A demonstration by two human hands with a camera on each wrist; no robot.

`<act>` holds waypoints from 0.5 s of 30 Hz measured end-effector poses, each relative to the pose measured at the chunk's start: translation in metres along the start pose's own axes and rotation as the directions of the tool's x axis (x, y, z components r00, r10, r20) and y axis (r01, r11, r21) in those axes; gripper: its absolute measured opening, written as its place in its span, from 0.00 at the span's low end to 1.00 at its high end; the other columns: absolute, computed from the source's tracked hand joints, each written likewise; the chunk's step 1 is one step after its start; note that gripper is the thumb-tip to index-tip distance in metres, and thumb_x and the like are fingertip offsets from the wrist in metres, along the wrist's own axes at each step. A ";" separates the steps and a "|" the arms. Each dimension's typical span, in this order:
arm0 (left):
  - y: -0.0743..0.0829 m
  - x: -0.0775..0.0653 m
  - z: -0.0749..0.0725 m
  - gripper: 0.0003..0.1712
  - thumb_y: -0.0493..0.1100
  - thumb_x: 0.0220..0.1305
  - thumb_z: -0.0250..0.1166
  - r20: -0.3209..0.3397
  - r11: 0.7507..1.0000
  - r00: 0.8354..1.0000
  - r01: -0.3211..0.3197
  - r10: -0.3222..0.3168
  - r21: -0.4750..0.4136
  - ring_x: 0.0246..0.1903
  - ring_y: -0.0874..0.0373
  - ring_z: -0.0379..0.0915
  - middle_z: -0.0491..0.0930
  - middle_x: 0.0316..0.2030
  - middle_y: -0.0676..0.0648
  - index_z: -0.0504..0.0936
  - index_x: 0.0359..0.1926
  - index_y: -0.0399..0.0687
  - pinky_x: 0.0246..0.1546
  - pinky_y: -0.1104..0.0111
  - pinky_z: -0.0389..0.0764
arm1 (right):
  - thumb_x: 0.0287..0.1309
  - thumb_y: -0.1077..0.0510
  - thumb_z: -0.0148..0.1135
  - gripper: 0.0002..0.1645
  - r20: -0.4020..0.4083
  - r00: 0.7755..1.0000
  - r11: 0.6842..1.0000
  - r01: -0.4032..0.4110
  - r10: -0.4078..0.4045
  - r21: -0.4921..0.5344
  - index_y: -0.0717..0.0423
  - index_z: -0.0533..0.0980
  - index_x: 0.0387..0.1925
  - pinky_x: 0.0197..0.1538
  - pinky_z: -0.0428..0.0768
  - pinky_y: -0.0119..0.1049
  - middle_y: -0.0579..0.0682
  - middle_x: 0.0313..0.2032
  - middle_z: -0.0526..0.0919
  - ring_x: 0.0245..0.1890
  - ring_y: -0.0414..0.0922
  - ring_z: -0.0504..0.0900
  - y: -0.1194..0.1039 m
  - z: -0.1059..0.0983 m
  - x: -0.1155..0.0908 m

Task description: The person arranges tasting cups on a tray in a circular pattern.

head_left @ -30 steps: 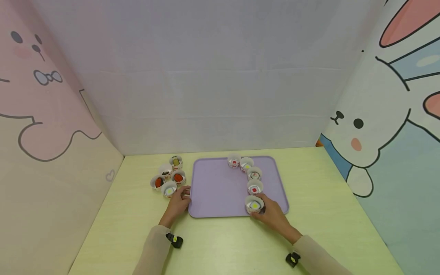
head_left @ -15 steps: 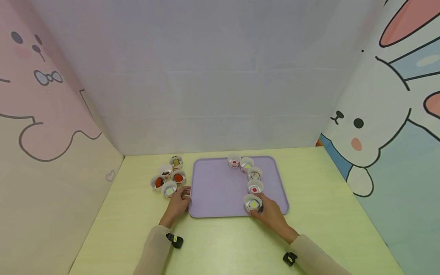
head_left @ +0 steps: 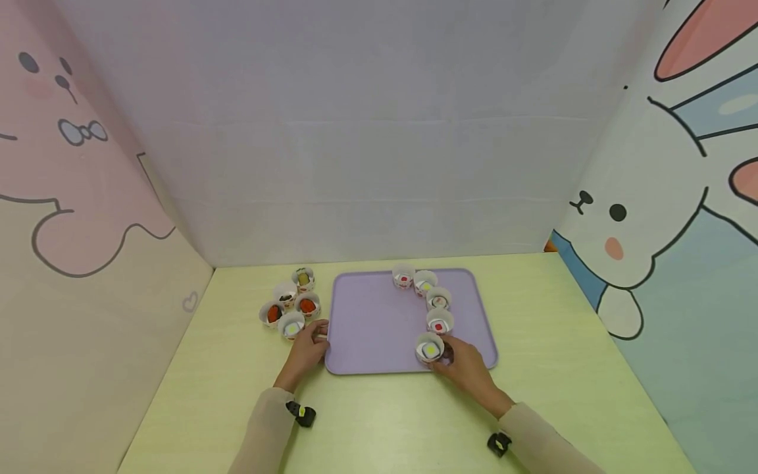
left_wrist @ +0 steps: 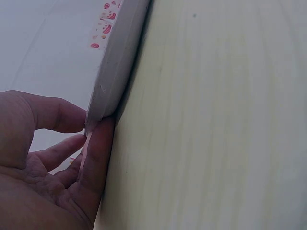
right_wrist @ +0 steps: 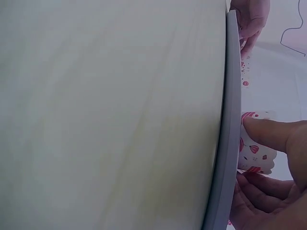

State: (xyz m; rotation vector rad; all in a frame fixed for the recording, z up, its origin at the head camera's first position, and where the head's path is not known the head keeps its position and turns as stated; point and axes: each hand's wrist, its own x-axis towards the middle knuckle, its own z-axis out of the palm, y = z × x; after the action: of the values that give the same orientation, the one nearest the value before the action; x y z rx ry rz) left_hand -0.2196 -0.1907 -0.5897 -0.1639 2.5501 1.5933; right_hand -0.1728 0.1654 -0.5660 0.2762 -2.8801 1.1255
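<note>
My right hand (head_left: pixel 468 368) is at the near right part of the lilac tray (head_left: pixel 379 322). Its thumb and fingertips hold the right side of a white paper baking cup (head_left: pixel 429 349) containing a white piece with a yellow centre. In the right wrist view, the thumb lies against the cup's red-patterned wall (right_wrist: pixel 254 148), with the fingers on its other side. At the tray's left edge, my left hand (head_left: pixel 306 352) grips the rim. The left wrist view shows thumb and fingers close around that tray rim (left_wrist: pixel 112 72).
Behind the held cup, several filled baking cups (head_left: pixel 439 322) form a bent line to the tray's back edge. Left of the tray stand several more cups (head_left: pixel 308 306), some with orange-red pieces, right beside my left hand. Printed cloth walls (head_left: pixel 379 164) enclose the table (head_left: pixel 551 342).
The held cup has shifted a little left on the tray, and the right hand has moved slightly with it. The left hand and the tray stay in place.
</note>
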 end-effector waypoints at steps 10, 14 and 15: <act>0.000 0.000 0.000 0.30 0.30 0.57 0.59 0.000 1.000 1.000 0.002 -0.002 0.001 0.42 0.54 0.78 0.78 0.50 0.38 0.72 0.64 0.39 0.30 0.66 0.80 | 0.47 0.55 0.76 0.23 0.025 0.999 0.998 -0.041 0.040 0.051 0.55 0.82 0.47 0.35 0.75 0.29 0.42 0.30 0.85 0.30 0.36 0.78 -0.001 0.000 0.005; 0.000 0.000 0.000 0.30 0.30 0.57 0.58 0.001 1.000 1.000 0.003 -0.003 -0.003 0.41 0.54 0.78 0.77 0.51 0.37 0.72 0.64 0.39 0.29 0.66 0.80 | 0.49 0.56 0.75 0.20 0.025 0.999 0.997 -0.037 0.035 0.067 0.54 0.82 0.45 0.35 0.77 0.29 0.43 0.31 0.86 0.30 0.35 0.80 -0.001 0.001 0.007; 0.000 0.000 0.000 0.30 0.30 0.57 0.58 0.002 1.000 1.000 0.004 -0.004 -0.005 0.41 0.54 0.78 0.77 0.51 0.37 0.72 0.64 0.39 0.29 0.66 0.80 | 0.50 0.56 0.74 0.19 0.024 0.999 0.997 -0.033 0.031 0.070 0.55 0.83 0.45 0.35 0.77 0.28 0.43 0.32 0.87 0.30 0.35 0.80 -0.001 0.001 0.008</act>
State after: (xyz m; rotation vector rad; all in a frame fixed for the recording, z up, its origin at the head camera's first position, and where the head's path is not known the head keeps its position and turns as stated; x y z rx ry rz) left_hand -0.2199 -0.1906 -0.5894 -0.1674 2.5432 1.5980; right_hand -0.1803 0.1630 -0.5658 0.2478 -2.8792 1.2389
